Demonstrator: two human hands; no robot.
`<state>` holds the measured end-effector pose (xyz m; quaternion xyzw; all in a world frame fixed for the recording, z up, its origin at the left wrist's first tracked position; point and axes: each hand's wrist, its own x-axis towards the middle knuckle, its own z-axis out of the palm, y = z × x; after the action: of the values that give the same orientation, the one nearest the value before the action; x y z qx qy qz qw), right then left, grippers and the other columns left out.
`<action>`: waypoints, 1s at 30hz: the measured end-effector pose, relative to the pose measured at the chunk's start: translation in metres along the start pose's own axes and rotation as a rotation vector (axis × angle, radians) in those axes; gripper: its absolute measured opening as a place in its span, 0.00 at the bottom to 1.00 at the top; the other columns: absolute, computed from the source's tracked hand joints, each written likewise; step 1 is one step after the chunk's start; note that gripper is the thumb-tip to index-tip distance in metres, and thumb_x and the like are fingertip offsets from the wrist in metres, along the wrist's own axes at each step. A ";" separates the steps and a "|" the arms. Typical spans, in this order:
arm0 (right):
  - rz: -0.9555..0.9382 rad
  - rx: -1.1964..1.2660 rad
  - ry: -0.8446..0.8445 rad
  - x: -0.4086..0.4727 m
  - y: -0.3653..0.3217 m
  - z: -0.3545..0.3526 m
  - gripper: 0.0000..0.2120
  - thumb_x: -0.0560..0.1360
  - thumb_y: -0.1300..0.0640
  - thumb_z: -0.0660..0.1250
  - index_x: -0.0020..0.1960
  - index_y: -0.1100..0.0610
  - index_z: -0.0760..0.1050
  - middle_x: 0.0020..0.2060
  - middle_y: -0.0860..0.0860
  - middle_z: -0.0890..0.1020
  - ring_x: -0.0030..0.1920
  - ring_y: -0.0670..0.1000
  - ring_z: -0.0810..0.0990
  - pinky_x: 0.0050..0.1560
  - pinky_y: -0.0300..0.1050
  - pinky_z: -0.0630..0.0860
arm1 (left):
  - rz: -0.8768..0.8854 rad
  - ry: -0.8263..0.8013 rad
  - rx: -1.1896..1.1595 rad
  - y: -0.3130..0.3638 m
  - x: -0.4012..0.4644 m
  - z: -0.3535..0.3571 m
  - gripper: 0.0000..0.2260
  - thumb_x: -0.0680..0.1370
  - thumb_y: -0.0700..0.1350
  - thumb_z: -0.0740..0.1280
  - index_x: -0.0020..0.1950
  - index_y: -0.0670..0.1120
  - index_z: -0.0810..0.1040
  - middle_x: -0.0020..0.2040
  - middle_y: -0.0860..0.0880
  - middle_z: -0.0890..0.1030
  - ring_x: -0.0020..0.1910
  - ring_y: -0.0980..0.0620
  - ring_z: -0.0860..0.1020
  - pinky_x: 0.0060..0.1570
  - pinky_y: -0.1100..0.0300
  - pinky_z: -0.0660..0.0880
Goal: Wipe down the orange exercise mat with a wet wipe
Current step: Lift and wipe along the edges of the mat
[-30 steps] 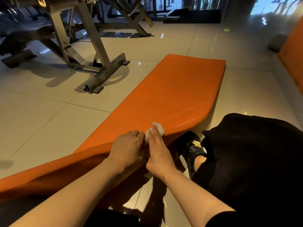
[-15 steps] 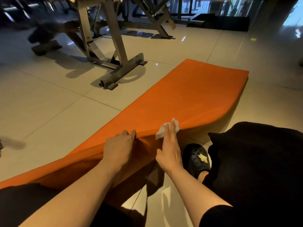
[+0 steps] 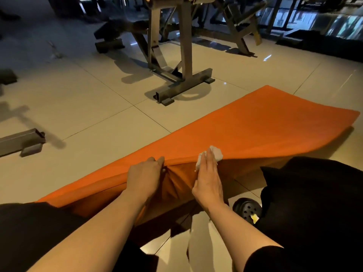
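Glossy beige floor tiles (image 3: 82,107) fill the head view, with grey steel gym equipment frames (image 3: 176,61) standing in the upper middle of the frame and another steel foot (image 3: 21,142) at the left edge. Across the centre and right, the long orange foam exercise mat (image 3: 245,124) is laid on the floor, its near long edge lifted and bunched into folds between the two forearms. That raised edge is gripped by the left hand (image 3: 144,178), fingers curled over the lip. The right hand (image 3: 208,178) is laid flat with straight fingers, and the crumpled white wet wipe (image 3: 215,154) is pressed under its fingertips against the raised edge. A black perforated clog (image 3: 246,210) is seen at the lower right, beside dark clothing.

Compared with half a second ago, the wipe has been carried slightly further right along the edge, and the left hand's hold has been tightened, so the mat is more gathered. The edge is judged to be the part being wiped; the broad top surface towards the upper right probably remains to be covered.
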<state>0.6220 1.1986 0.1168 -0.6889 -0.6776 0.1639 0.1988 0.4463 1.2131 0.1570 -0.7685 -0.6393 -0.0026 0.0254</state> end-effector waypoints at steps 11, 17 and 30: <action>-0.059 -0.306 -0.133 0.014 0.039 0.003 0.44 0.78 0.47 0.65 0.79 0.57 0.38 0.78 0.55 0.39 0.78 0.53 0.37 0.72 0.71 0.37 | -0.127 -0.098 0.061 0.020 -0.009 0.015 0.20 0.83 0.49 0.54 0.76 0.56 0.58 0.54 0.49 0.75 0.50 0.46 0.77 0.35 0.56 0.66; -0.193 -0.262 -0.040 0.030 0.044 0.007 0.44 0.75 0.54 0.68 0.78 0.62 0.43 0.78 0.61 0.40 0.77 0.58 0.37 0.70 0.73 0.37 | 0.067 0.002 0.048 0.065 0.003 0.011 0.31 0.77 0.52 0.65 0.77 0.49 0.56 0.75 0.46 0.63 0.73 0.46 0.61 0.72 0.49 0.54; -0.238 -0.253 -0.143 0.014 0.117 -0.021 0.50 0.71 0.64 0.71 0.78 0.60 0.37 0.77 0.57 0.36 0.77 0.52 0.35 0.77 0.43 0.47 | -0.154 0.004 -0.021 0.121 0.009 0.055 0.34 0.81 0.47 0.56 0.78 0.47 0.37 0.79 0.46 0.52 0.78 0.47 0.49 0.74 0.51 0.39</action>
<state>0.7339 1.2109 0.0773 -0.6099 -0.7819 0.1011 0.0798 0.5651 1.2028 0.0979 -0.7173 -0.6964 -0.0128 0.0183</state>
